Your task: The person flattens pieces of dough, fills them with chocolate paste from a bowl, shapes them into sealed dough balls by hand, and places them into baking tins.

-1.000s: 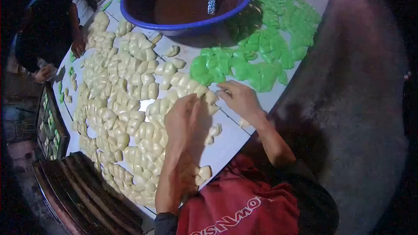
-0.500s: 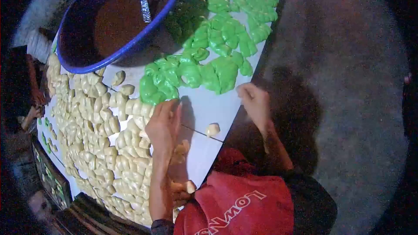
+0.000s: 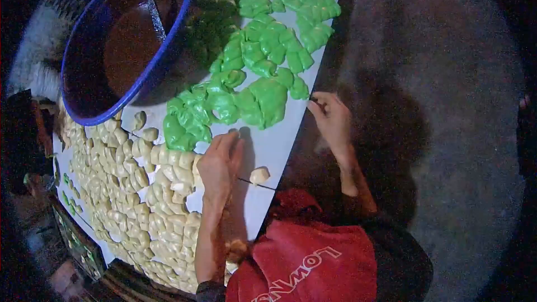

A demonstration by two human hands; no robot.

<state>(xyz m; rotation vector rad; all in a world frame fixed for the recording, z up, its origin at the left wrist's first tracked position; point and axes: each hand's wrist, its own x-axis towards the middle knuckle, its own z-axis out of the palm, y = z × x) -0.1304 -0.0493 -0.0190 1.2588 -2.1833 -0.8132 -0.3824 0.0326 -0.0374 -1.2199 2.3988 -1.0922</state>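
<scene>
My left hand (image 3: 221, 162) is over the white tabletop (image 3: 279, 142), its fingers bent and held together, just below the glossy green dough pieces (image 3: 263, 103). Whatever may be between those fingertips is hidden. Along the table's right edge, my right hand (image 3: 334, 120) has thumb and fingers drawn together, close to the lowest right green lump; I cannot tell if it touches or holds anything. Many cream dough pieces (image 3: 168, 190) lie packed to the left of my left forearm. One single cream piece (image 3: 259, 175) sits apart between my hands.
A blue-rimmed basin (image 3: 184, 8) with brown contents and a metal utensil (image 3: 154, 8) stands at the upper left. Beyond the table's right edge is dark floor (image 3: 464, 134). Another person's arm shows dimly at far left. A tray (image 3: 78, 240) with green bits is at lower left.
The view has turned, so basin and dough appear farther left. My left hand has shifted slightly right, away from the green dough. My right hand stays by the table edge.
</scene>
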